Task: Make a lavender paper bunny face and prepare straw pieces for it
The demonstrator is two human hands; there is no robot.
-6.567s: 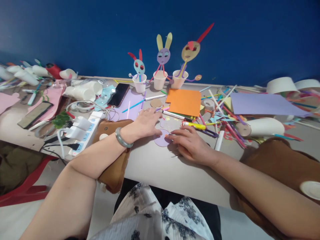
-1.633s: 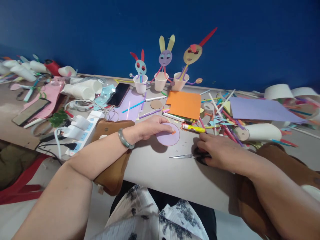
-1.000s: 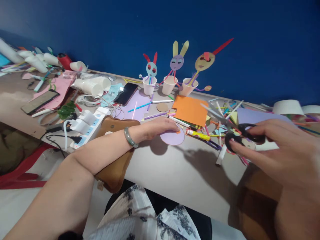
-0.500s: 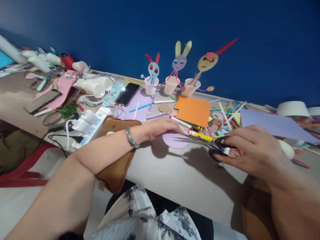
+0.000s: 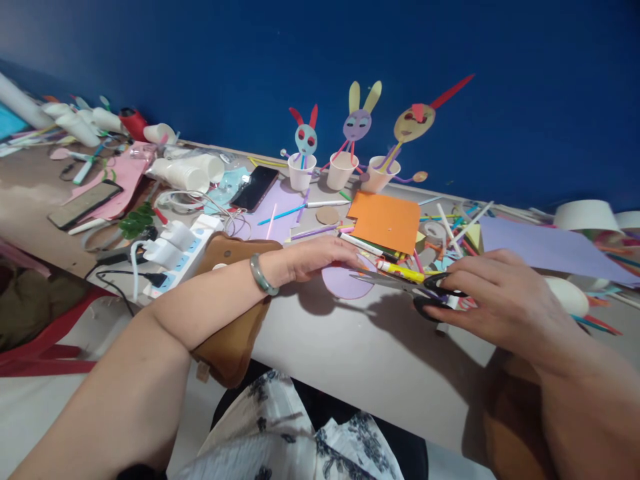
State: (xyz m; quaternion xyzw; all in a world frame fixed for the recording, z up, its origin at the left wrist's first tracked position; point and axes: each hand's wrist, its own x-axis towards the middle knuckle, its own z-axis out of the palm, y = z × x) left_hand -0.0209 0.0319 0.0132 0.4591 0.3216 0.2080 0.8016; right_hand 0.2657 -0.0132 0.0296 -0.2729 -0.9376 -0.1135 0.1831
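My left hand (image 5: 327,257) reaches over the table with its fingers pinched at the upper edge of a round piece of light purple paper (image 5: 347,285). In my right hand (image 5: 500,297) is a pair of scissors (image 5: 393,281), its black handles around my fingers. The blades point left and lie at the right part of the purple paper; the fingers and blades partly cover what is between them. A yellow marker (image 5: 400,271) lies just behind the blades.
Behind stand three paper cups (image 5: 342,171) holding paper-faced figures, against a blue wall. Orange paper (image 5: 387,221) lies over scattered sticks and pens. A brown pouch (image 5: 235,333) is under my left forearm, near a power strip (image 5: 193,250) and a phone (image 5: 256,189). Purple paper (image 5: 550,247) lies right.
The scissors and my right hand have shifted slightly left, and the blades look closer together. The purple paper has moved a little to the left and down.
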